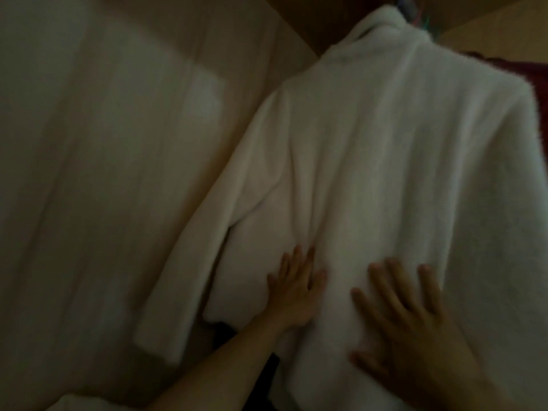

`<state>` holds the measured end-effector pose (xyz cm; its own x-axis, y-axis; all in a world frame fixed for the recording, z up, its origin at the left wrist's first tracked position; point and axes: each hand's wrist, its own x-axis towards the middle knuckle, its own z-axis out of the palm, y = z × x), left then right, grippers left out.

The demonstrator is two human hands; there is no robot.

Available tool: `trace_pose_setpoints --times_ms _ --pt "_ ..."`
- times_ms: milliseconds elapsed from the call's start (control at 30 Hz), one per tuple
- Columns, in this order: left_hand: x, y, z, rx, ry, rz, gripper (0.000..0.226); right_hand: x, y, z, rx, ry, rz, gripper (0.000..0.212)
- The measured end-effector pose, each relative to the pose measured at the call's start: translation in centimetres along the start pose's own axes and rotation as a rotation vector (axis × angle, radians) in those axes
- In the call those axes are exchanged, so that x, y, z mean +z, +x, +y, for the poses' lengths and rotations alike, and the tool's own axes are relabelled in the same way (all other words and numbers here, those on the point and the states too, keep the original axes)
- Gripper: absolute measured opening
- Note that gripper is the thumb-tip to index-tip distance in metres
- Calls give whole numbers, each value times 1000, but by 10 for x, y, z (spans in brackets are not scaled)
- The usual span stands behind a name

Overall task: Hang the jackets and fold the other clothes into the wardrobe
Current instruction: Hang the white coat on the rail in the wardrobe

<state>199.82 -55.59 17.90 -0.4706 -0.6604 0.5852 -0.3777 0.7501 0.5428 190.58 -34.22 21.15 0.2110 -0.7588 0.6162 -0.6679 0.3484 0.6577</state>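
A fluffy white jacket [385,149] hangs inside the wardrobe, its back toward me and its collar at the top right. One sleeve [189,256] droops down on the left. My left hand [293,292] lies flat on the jacket's lower back with straight fingers. My right hand [406,318] presses flat against the fabric beside it, fingers spread. The picture is dim and blurred. The hanger is mostly hidden by the collar.
The pale wardrobe wall [98,173] fills the left side. A dark red garment [530,69] shows behind the jacket's right shoulder. Colored hanger parts [415,13] peek above the collar. A dark gap [222,330] lies under the jacket's hem.
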Motion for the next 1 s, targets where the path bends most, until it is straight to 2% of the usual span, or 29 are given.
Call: trace_pose_setpoints --times_ms 333,567,800,1000 --pt "-14 -80 -24 28 124 58 74 -10 -19 -31 9 78 -114 88" --pt "-54 -130 -52 135 402 -163 74 -21 -39 -55 -19 81 -164 77" --pt "-84 -155 -50 127 268 -117 74 -49 -44 -67 -8 107 -192 71" --pt "-99 -188 -31 129 285 -28 70 -74 -52 -75 3 166 -159 72"
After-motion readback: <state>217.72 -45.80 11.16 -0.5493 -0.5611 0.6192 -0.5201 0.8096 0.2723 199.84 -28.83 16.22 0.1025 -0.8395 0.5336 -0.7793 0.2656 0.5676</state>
